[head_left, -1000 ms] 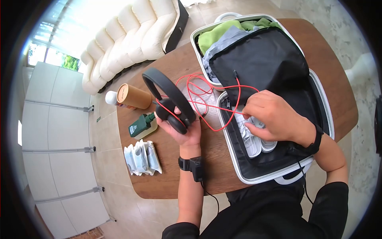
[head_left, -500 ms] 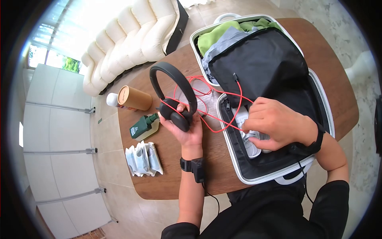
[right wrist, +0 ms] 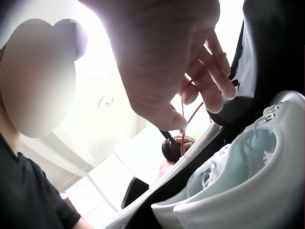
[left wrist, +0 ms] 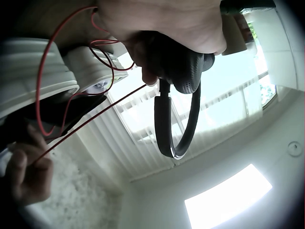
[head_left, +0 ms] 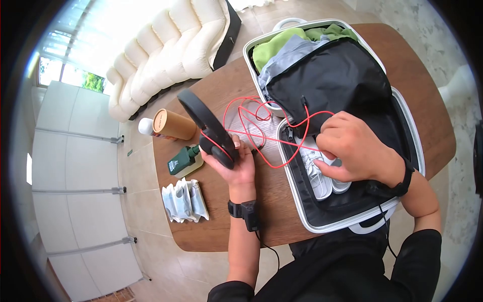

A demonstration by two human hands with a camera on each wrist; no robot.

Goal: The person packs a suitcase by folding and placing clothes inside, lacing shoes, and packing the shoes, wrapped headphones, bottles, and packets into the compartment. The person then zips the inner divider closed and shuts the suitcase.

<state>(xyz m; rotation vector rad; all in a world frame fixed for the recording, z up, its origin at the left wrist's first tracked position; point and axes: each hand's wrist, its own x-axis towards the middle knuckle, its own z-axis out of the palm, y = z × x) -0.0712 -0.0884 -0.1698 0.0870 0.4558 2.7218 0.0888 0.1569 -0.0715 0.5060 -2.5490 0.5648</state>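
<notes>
Black over-ear headphones rest in my upturned left hand, its fingers curled round the ear cups and the headband standing up. In the left wrist view the ear cup sits under that hand's fingers. A thin red cable runs from the headphones in loose loops to my right hand, which pinches it over the open suitcase. The cable's black plug end lies over the suitcase's dark flap. Below my right hand, a pair of white lace-up shoes lies in the near half.
Left on the wooden table are a brown cardboard tube, a white-capped bottle, a green pump bottle and several packets. Green and grey clothes fill the suitcase's far half. A cream sofa stands beyond.
My left hand has turned the headphones, so the headband now shows nearly edge-on and leans left. My right hand, still pinching the cable, has risen a little from the shoes.
</notes>
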